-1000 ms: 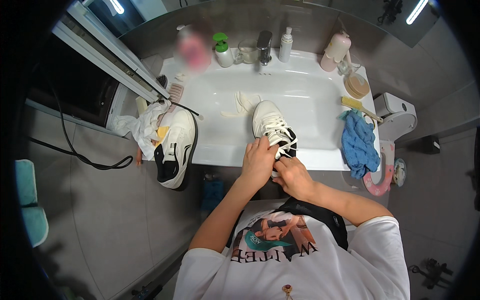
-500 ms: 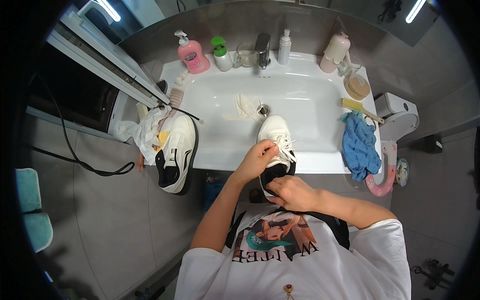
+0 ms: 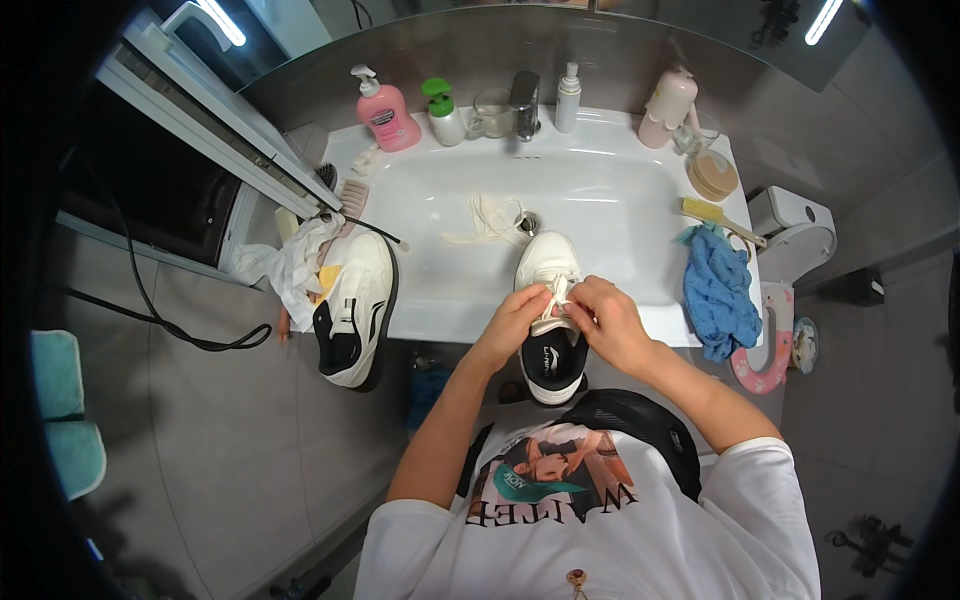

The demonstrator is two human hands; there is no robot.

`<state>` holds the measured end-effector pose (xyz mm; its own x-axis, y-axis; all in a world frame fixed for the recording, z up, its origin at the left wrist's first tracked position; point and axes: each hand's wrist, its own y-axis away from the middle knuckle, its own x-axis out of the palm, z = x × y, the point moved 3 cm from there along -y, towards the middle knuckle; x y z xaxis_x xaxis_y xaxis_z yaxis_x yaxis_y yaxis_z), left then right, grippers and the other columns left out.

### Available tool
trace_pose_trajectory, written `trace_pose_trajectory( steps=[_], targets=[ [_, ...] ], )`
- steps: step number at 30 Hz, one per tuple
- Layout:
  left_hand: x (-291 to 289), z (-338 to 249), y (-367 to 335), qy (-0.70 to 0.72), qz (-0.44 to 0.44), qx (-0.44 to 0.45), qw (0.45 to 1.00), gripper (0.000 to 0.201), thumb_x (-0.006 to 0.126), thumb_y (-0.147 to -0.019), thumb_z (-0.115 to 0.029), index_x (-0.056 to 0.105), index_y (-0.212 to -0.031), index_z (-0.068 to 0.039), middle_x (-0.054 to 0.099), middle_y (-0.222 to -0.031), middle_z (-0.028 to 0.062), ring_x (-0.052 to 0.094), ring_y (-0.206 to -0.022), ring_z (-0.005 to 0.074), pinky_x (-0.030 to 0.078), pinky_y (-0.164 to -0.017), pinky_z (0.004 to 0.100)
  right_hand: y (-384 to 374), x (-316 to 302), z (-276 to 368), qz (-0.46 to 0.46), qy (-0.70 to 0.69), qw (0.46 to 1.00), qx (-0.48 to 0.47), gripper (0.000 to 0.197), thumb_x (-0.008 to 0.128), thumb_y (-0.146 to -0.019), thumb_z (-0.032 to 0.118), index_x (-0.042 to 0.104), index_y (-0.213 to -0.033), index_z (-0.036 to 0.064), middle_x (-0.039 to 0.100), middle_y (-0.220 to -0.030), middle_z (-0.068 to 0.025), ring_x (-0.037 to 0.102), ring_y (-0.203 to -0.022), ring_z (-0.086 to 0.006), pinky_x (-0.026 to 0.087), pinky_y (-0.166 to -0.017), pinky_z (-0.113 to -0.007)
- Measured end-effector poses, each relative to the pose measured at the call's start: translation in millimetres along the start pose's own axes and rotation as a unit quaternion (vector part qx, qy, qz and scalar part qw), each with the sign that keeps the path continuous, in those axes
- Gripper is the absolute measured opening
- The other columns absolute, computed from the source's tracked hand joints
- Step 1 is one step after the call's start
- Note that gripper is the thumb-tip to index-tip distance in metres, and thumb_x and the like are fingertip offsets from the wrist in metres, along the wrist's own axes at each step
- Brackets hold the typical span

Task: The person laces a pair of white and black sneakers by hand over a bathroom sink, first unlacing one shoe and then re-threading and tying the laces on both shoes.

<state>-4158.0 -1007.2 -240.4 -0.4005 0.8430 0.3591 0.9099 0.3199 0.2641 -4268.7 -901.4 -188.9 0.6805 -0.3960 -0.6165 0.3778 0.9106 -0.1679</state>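
Note:
A white sneaker (image 3: 548, 258) with a black lining rests across the sink's front edge, toe inward and heel toward me. At its tongue, my left hand (image 3: 513, 322) and my right hand (image 3: 612, 318) pinch the white shoelace (image 3: 559, 288), one from each side. Fingertips partly cover the lace and the eyelets. To the left, a matching sneaker (image 3: 368, 280) sits on the basin's corner, its heel jutting past the edge. Loose white shoelaces (image 3: 490, 220) lie in the basin beside the drain.
The white sink (image 3: 620, 220) spreads ahead, with a faucet (image 3: 525, 95) at the back. Pump bottles (image 3: 388, 118) line the rear ledge. On the right are a blue cloth (image 3: 718, 290) and a yellow-bristled brush (image 3: 715, 212). White crumpled cloth (image 3: 295, 265) lies by the left sneaker.
My right hand has moved from the sneaker's heel opening up to the laces, uncovering the insole. My left hand stays at the tongue; the laces are gathered between both hands.

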Motion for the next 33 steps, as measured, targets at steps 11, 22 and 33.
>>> trace_pose_trajectory(
  steps=[11, 22, 33],
  targets=[
    [-4.8, 6.2, 1.0, -0.064, -0.03, 0.029, 0.997, 0.023, 0.047, -0.097, -0.021, 0.056, -0.086, -0.004, 0.047, -0.076, -0.0063, 0.04, -0.071, 0.0029, 0.037, -0.065, 0.02, -8.4, -44.7, -10.5, 0.023, -0.534, 0.821, 0.201, 0.014, 0.056, -0.085, 0.011, 0.054, -0.073, 0.0039, 0.043, -0.061, 0.0009, 0.038, -0.055, -0.0098, 0.033, -0.054, -0.025],
    [-6.6, 4.6, 7.8, 0.013, -0.026, 0.028, 0.999, 0.02, 0.048, -0.096, -0.02, 0.057, -0.085, -0.006, 0.049, -0.076, -0.006, 0.043, -0.071, 0.0021, 0.036, -0.066, 0.0188, -11.6, -25.2, -23.7, 0.094, -0.377, 0.914, 0.118, 0.036, 0.066, -0.081, 0.008, 0.05, -0.113, 0.005, 0.058, -0.093, -0.0008, 0.053, -0.095, -0.0098, 0.042, -0.078, -0.025],
    [-33.0, 18.8, 25.1, 0.275, -0.068, 0.055, 0.957, 0.023, 0.045, -0.097, -0.025, 0.046, -0.078, -0.012, 0.042, -0.07, -0.0021, 0.044, -0.074, 0.0133, 0.037, -0.076, 0.0277, 11.2, -20.2, -53.1, -0.023, -0.467, 0.852, 0.234, 0.033, 0.059, -0.077, -0.007, 0.05, -0.107, 0.0025, 0.045, -0.062, 0.0049, 0.047, -0.056, -0.0061, 0.041, -0.057, -0.021]
  ],
)
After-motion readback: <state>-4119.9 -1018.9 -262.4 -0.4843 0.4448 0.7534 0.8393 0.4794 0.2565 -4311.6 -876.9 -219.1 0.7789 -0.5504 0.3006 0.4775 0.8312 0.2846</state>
